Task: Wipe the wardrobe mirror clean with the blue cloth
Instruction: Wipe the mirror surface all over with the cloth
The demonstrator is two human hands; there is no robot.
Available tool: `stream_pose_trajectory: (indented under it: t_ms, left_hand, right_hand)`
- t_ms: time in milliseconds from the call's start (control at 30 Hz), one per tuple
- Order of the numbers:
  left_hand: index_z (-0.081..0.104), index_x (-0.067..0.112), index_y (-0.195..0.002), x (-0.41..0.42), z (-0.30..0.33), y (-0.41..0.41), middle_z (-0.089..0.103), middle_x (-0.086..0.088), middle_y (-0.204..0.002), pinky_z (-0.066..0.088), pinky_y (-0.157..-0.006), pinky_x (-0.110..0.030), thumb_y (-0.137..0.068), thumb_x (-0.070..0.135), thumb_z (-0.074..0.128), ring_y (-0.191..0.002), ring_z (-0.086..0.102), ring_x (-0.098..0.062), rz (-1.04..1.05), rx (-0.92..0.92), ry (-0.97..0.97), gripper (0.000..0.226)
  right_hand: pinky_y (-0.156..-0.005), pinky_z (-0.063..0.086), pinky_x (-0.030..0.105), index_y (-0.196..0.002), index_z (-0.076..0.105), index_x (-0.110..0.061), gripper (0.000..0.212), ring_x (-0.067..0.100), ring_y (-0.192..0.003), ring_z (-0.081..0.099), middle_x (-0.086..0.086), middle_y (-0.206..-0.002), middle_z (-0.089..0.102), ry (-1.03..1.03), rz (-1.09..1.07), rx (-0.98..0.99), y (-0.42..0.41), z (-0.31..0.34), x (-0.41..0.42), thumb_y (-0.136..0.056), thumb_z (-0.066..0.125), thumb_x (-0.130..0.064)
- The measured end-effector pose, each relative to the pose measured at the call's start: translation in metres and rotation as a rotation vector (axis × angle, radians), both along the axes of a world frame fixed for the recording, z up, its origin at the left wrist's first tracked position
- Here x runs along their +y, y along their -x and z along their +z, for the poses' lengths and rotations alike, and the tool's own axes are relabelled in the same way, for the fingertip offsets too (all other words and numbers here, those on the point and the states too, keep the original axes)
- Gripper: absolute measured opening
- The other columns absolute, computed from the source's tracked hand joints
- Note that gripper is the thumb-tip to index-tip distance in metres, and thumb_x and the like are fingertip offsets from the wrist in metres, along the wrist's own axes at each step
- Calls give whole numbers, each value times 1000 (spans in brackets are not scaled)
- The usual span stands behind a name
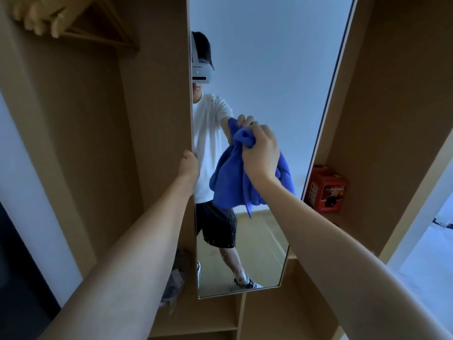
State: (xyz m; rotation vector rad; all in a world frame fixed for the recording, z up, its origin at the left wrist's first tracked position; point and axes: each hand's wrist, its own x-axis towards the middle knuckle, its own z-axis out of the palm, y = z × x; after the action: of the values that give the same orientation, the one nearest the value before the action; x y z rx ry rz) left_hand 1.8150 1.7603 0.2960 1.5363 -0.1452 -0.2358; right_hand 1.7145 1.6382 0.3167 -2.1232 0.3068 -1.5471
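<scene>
The right hand (261, 153) grips a bunched blue cloth (230, 182) against the tall wardrobe mirror (269, 69). The left hand (188, 168) clasps the mirror's wooden edge.

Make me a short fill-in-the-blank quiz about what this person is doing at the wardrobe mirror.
1. The right hand grips a bunched cloth coloured ____.
2. The left hand holds the mirror's ____ edge.
3. The box on the shelf right of the mirror is ____.
4. Wooden ____ hang at the upper left.

Missing words: blue; left; orange; hangers
</scene>
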Motion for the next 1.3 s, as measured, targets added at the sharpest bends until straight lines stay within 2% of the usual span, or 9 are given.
stream_pose_trajectory:
  t_ms: [167, 300, 400, 633, 767, 867, 1000, 1100, 1300]
  left_hand:
    - [36, 6, -148, -1, 3, 2, 37, -9, -153, 28, -111, -35, -106, 33, 13, -140, 35, -29, 14, -17, -33, 54]
    - [33, 7, -150, -2, 6, 5, 33, -6, -156, 24, -113, -36, -107, 30, 13, -142, 32, -26, 21, -8, -23, 52]
    - [35, 6, -148, -2, 3, 3, 37, -10, -153, 27, -112, -37, -106, 33, 14, -140, 35, -29, 37, 5, -43, 54]
    - [44, 10, -142, 0, -2, -6, 46, -8, -146, 32, -108, -38, -103, 36, 15, -133, 42, -27, -41, 16, 5, 55]
    - [47, 15, -140, 2, -4, -6, 50, -5, -140, 36, -109, -39, -102, 41, 17, -126, 47, -26, -69, 35, 29, 55]
    - [44, 9, -141, 0, -3, -7, 47, -9, -144, 33, -109, -36, -102, 37, 17, -129, 44, -27, -71, 31, 54, 55]
    - [45, 4, -141, -3, -1, -8, 47, -13, -145, 34, -111, -40, -104, 33, 18, -131, 45, -31, 1, 32, 31, 54]
    - [40, 7, -145, -4, -2, -8, 42, -7, -151, 29, -110, -35, -106, 29, 17, -137, 39, -27, 12, 15, 50, 51]
    - [51, 11, -134, 2, -3, -3, 52, -12, -138, 38, -103, -38, -102, 33, 22, -122, 50, -28, -55, 42, 59, 48]
  right_hand:
    - [-79, 49, 38, -87, 67, -13, 24, 21, -86, 58, 1, -89, 64, 290, 88, 166, -9, -80, 10, -73, 54, 2]
    - [-70, 48, 38, -82, 67, -20, 18, 16, -81, 55, -8, -82, 63, 218, 58, 290, -4, -118, 9, -75, 59, -5]
    - [-72, 47, 31, -84, 68, -20, 25, 13, -84, 52, -9, -84, 62, 159, 71, 362, 1, -108, 9, -75, 55, 0]
    - [-66, 42, 35, -91, 64, -13, 19, 24, -88, 54, -3, -94, 59, -10, -58, 96, -10, -19, 12, -83, 54, 0]
    - [-69, 40, 28, -89, 66, -14, 21, 15, -86, 49, -13, -89, 52, -53, -11, -20, -19, -15, 24, -82, 53, 2]
    - [-72, 38, 23, -85, 66, -13, 19, 11, -82, 44, -9, -85, 57, 124, 36, 30, -23, -45, 32, -82, 50, -2]
    - [-83, 48, 36, -88, 71, -10, 19, 22, -89, 57, 2, -91, 66, 383, 153, 271, -27, -93, 27, -80, 56, 0]
    - [-86, 49, 39, -91, 73, -16, 31, 20, -95, 56, -1, -96, 66, 318, 177, 479, -25, -122, 24, -74, 64, 8]
    - [-73, 39, 26, -78, 61, -17, 28, 11, -86, 45, -8, -89, 57, 2, 202, 241, -18, -80, 35, -73, 51, 9]
